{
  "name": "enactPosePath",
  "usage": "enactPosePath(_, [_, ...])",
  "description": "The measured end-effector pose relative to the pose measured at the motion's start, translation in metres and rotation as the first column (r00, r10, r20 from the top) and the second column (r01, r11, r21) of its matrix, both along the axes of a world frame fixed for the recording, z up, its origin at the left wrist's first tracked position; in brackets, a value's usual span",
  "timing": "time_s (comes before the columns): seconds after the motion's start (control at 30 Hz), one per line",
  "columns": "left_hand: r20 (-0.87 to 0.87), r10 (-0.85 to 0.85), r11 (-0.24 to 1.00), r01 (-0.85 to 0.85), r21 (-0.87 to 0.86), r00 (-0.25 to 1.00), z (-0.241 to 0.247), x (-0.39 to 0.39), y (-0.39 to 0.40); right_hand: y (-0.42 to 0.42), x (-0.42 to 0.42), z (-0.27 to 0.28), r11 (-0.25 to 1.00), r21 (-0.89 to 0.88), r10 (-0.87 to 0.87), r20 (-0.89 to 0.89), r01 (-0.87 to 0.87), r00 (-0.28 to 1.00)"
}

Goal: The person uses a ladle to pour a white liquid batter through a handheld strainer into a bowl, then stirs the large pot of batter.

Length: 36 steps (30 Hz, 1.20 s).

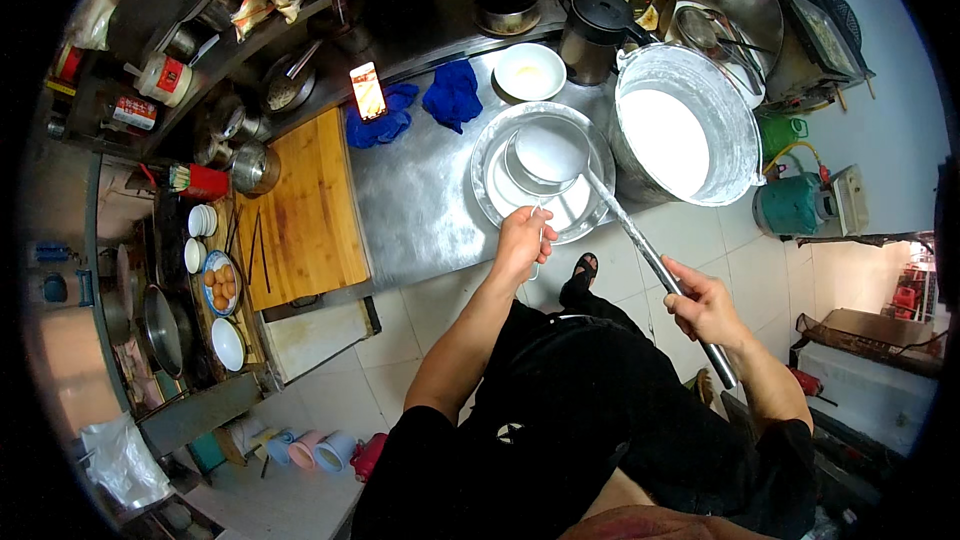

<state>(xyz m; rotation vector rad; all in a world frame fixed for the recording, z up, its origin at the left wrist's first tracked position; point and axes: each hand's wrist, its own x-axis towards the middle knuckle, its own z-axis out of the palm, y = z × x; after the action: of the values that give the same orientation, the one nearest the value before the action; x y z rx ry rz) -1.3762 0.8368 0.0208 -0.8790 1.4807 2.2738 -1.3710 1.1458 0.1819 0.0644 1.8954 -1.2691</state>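
My right hand grips the long metal handle of a ladle. The ladle's bowl, coated with white, is over a round strainer or small pan. My left hand is closed around the thin handle of that vessel, above the rim of a wide metal basin. White liquid or batter lies in the basin. To the right stands a large metal bucket, its inner wall smeared white, holding more white liquid. Whether the held vessel has a mesh is hidden.
A white bowl and a dark-lidded jug stand behind the basin. Blue cloths and a lit phone lie left of them. Farther left are a wooden board and a plate of eggs. A foot shows below the counter.
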Motion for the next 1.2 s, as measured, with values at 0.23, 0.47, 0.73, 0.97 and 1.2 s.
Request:
enactPosePath(0.23, [-0.024,0.026,1.0,-0.026,0.017,0.999,0.0,0.001,-0.001,-0.007,-0.006,0.029,0.907,-0.323,-0.159,0.33,0.27,0.93])
enactPosePath(0.47, [-0.021,0.003,1.0,-0.003,-0.012,1.0,-0.002,-0.002,-0.002,0.016,-0.004,0.047,0.732,-0.513,-0.148,0.523,0.449,0.839])
enactPosePath(0.73, [-0.007,-0.013,0.998,0.013,-0.066,1.0,0.011,-0.004,-0.002,0.06,-0.016,0.081,0.644,-0.565,-0.318,0.415,0.515,0.853])
enactPosePath(0.97, [0.066,0.046,0.999,-0.045,-0.013,0.997,0.015,-0.009,0.004,0.087,-0.047,0.074,0.587,-0.429,-0.482,0.496,0.687,0.722])
enactPosePath(1.2, [0.014,0.058,0.998,-0.058,-0.017,0.998,0.014,-0.013,0.012,0.088,-0.065,0.059,0.53,-0.381,-0.425,0.654,0.757,0.626])
